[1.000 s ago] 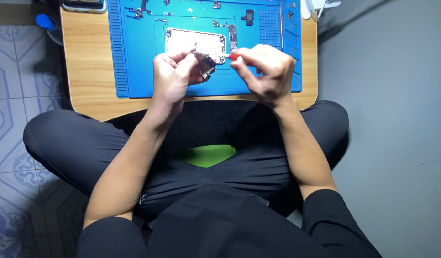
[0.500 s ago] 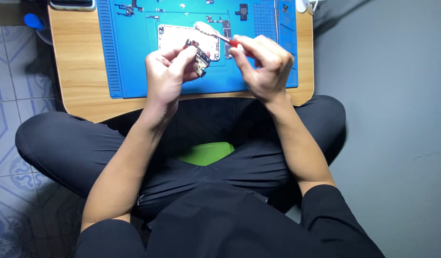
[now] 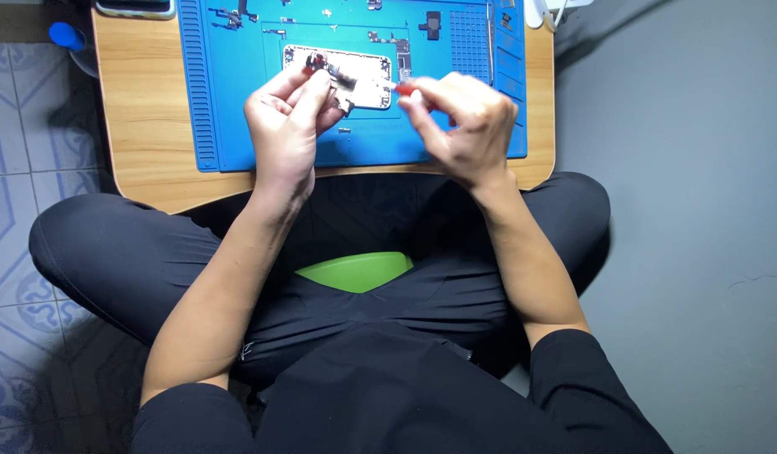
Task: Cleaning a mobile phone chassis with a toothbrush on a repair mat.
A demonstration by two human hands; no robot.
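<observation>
Over the blue mat, the left hand pinched a small part; the right hand gripped a red-handled tool.

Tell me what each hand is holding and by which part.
The left hand pinches a small dark electronic part by its lower end. The right hand holds a red-handled tool by its handle, most of it hidden inside the grip.

This looks like a home corner turned into a small electronics repair spot. A low wooden tabletop stands on a patterned tile floor, and the person sits cross-legged at it. On it lies a blue repair mat carrying an opened phone body and small loose parts.
</observation>
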